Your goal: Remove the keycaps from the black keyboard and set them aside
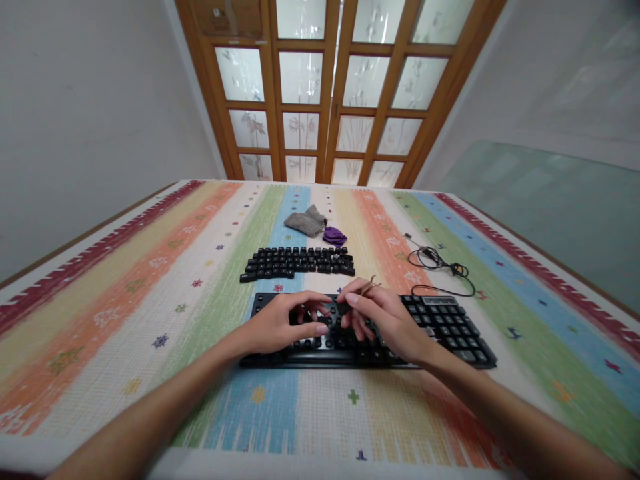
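Observation:
A black keyboard lies across the table in front of me, with many keys off its left part. My right hand is over its middle, thumb and forefinger pinching a small black keycap. A thin brass-coloured piece, perhaps a wire tool, sticks up behind that hand's fingers. To the left, my left hand hovers low over the bared key posts. Its thumb and forefinger are apart, other fingers curled; I make out nothing held. Loose black keycaps stand in rows just beyond the keyboard.
A grey cloth and a crumpled purple cloth lie behind the keycap rows. The keyboard's coiled black cable rests at the right. A striped tablecloth covers the table; a wooden glazed door stands behind it.

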`<state>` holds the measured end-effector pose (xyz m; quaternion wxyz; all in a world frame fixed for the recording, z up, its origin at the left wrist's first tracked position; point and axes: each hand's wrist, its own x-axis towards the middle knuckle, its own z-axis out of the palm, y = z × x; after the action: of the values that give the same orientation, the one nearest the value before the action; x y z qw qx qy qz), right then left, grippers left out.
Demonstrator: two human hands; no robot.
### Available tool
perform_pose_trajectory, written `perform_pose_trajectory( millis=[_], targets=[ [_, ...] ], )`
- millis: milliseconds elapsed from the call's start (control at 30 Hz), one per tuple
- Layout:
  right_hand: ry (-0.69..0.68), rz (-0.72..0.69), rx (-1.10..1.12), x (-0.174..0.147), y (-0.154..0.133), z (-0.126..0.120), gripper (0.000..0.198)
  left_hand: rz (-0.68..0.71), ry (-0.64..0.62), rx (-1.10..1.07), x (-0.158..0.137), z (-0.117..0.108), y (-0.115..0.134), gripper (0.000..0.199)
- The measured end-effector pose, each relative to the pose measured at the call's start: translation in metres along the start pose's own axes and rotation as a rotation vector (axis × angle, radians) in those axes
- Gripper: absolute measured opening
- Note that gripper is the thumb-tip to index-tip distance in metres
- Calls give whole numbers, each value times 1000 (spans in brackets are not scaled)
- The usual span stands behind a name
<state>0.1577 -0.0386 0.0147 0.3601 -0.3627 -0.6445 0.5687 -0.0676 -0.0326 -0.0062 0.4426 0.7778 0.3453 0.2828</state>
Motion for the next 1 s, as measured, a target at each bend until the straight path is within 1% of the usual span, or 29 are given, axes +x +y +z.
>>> perform_pose_trajectory(
  millis=[67, 133, 233, 367, 467, 567, 633, 733, 867, 933, 1000],
  targets=[
    [-23, -58, -52, -3, -1, 1, 28, -19, -17, -85, -1, 1, -1, 44],
    [-49, -107, -156, -5, -1, 0, 27, -23, -30, -136, -2, 3, -2, 45],
    [-72, -132, -275, -6, -2, -3, 27, -16, -26, -112, -3, 4, -4, 43],
    [-52, -121, -273, -7, 0, -4, 30, -20, 35, -35, -3, 5, -5, 31],
    [-16, -121, -244, -8, 2, -4, 28, -17, 77, -61, -2, 6, -6, 23],
    [14, -117, -253, -10, 3, -5, 28, 27, 110, -60, 1, 4, -5, 18],
    [31, -115, -276, -12, 4, -6, 27, 79, 128, 12, 2, 1, -6, 16],
    [39, -127, -333, -17, 2, -10, 28, 143, 182, 200, 3, -5, -9, 13],
    [21, -216, -474, -22, -2, -13, 29, 176, 262, 420, 5, -15, -16, 12],
    [28, -268, -561, -24, -3, -13, 27, 192, 270, 493, 7, -19, -18, 11],
    [34, -289, -603, -24, -1, -12, 27, 207, 261, 557, 10, -23, -21, 12]
  ],
)
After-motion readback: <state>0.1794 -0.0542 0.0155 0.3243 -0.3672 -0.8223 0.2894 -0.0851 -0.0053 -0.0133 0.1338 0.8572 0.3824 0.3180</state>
